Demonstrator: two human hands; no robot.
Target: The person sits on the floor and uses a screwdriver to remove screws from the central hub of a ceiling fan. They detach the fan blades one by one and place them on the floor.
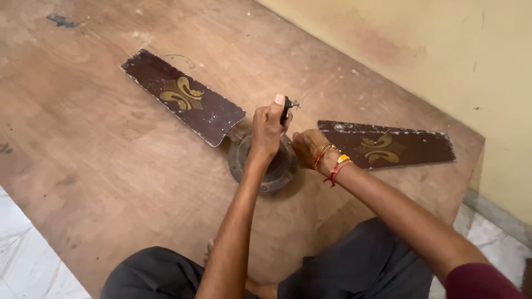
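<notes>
Below, on a worn brown wooden board [100, 155], lay a ceiling fan, its left blade [183, 97] dark brown with a gold emblem. At the round grey motor hub [277, 169], the left hand [269, 130] had its fingers curled tight around a small dark tool [286, 108]. Just beside it, the right hand [308, 147] rested on the hub with fingers bent, near the right blade [388, 145].

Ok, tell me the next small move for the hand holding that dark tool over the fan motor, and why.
Probably lower the left hand so the small dark tool it grips meets the round grey metal fan motor hub. The tool sits raised above the hub, while the right hand rests at the hub's edge beside the dark brown blade with gold ornament, seemingly steadying it.
</notes>
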